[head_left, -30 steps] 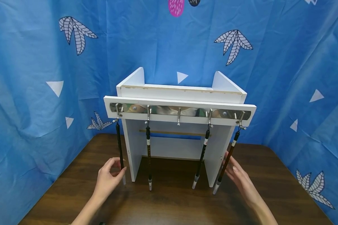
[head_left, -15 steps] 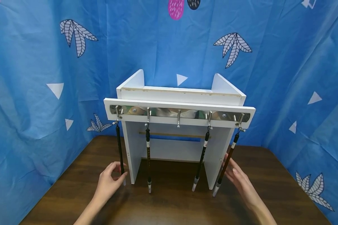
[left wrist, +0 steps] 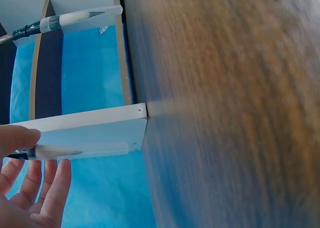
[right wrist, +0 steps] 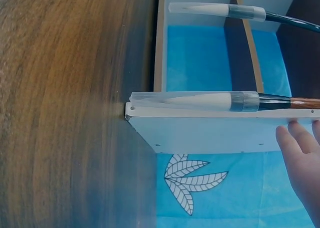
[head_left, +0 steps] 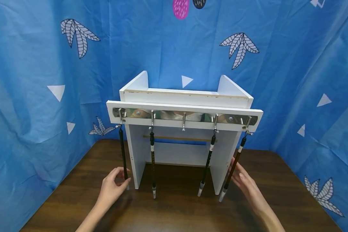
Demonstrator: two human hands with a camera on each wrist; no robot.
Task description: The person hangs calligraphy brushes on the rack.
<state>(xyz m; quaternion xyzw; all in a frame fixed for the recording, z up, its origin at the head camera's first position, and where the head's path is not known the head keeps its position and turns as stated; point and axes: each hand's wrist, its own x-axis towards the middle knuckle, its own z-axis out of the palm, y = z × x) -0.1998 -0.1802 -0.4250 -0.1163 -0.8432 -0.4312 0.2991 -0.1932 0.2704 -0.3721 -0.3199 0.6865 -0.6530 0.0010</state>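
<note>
Several calligraphy brushes with clear tip caps hang by loops from a metal hook rail [head_left: 168, 115]. At the far left, a black brush [head_left: 123, 151] hangs between the thumb and fingers of my left hand [head_left: 111, 188], which pinches it low on the handle. The left wrist view shows the thumb over its lower end and its capped white tip [left wrist: 80, 150] sticking out. Beside the far-right brown brush [head_left: 235, 164] is my right hand [head_left: 246, 183], its fingers extended behind the handle. Whether those fingers touch the brush, I cannot tell. Two dark brushes [head_left: 153, 161] hang nearer the middle.
A white shelf unit [head_left: 185, 100] carries the rail across its front; the middle hook [head_left: 184, 121] bears no brush. Its side panels stand on a dark brown wooden table [head_left: 174, 216]. A blue patterned curtain [head_left: 174, 42] surrounds the table at the back and sides.
The whole head view has shifted slightly downward since a second ago. My left hand has lowered a little along the black brush; the right hand stays by the brown brush.
</note>
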